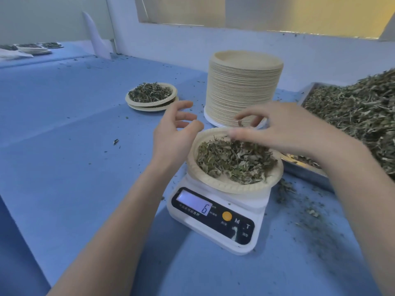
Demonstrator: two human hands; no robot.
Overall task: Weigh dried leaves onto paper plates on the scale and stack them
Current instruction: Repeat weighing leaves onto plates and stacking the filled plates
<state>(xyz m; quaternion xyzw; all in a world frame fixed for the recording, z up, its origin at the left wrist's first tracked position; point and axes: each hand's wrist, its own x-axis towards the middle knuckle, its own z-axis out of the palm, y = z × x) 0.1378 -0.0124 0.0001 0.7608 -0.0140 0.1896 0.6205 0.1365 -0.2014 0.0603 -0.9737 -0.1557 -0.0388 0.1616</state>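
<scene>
I see a tan paper plate (222, 184) with an embossed rim, sitting tilted on the white plastic scale (215, 223), filled with curled, crinkly dried leaves (235, 161), grey-green. Scale display (193, 202) reads 6; orange button (227, 216) beside it. My left hand (173, 135) hovers at the plate's left edge, fingers (181, 105) spread loose and wide, holding nothing, palm side just about touching the rim. My right hand (284, 129) is over the far side of the leaves, fingers motion-blurred, thumb and forefinger curved; I cannot tell whether they pinch any leaf. Behind it, a tall ribbed stack of empty plates (243, 86). Farther left, two filled plates stacked (151, 97). At right, a metal tray (307, 171) heaped with loose leaves (359, 112), cut off by the frame edge. Table (64, 135) has a smooth blue cover, scattered with leaf crumbs (310, 212). Pale wall and window ledge (235, 26) behind. Far left more plates (34, 49), blurry and small.
</scene>
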